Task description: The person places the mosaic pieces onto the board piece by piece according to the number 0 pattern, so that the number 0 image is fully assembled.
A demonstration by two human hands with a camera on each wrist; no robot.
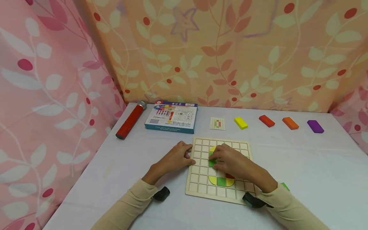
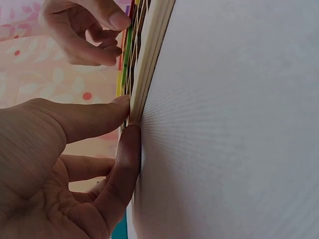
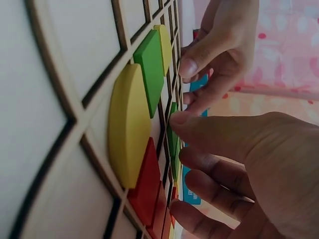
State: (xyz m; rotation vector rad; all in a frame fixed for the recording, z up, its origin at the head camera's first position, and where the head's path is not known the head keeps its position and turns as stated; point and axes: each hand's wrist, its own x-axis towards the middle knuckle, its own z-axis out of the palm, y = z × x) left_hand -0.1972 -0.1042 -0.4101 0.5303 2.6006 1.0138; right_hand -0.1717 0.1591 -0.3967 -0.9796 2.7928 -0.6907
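A square wooden grid board lies on the table. My left hand holds its left edge between thumb and finger, as the left wrist view also shows. Over the middle of the board, my right hand pinches a green tile with thumb and index finger. Yellow rounded tiles, another green tile and red tiles sit in the grid's cells. Part of the pattern is hidden under the right hand.
Behind the board lie a small pattern card, a teal box and a red tube. Yellow, red, orange and purple blocks lie towards the back right. A green piece shows beside the right sleeve.
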